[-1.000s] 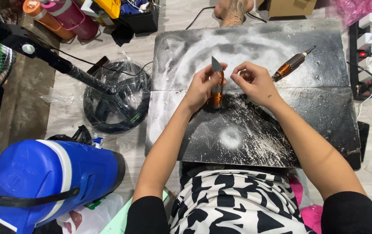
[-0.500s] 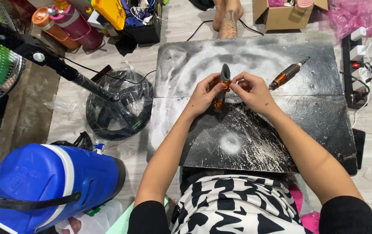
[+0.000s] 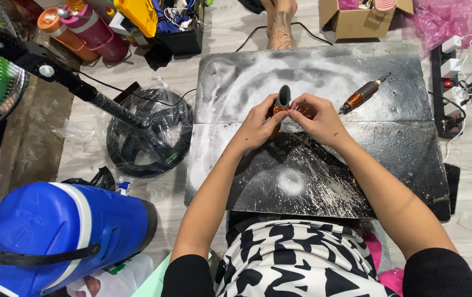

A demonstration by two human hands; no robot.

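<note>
Pinching a copper-wound metal cylinder point(image 3: 281, 104) over dusty dark board point(image 3: 390, 159).

1. The small orange-and-grey tool point(image 3: 281, 104) has turned: a second ago its grey tip showed as a flat pointed blade toward twelve o'clock; now it shows as a rounded grey end.
2. The right hand point(image 3: 316, 118) has closed in from three o'clock, its fingers now touching the tool opposite the left hand point(image 3: 257, 127).
3. Both hands have risen slightly toward twelve o'clock on the black board point(image 3: 390, 148).
</note>
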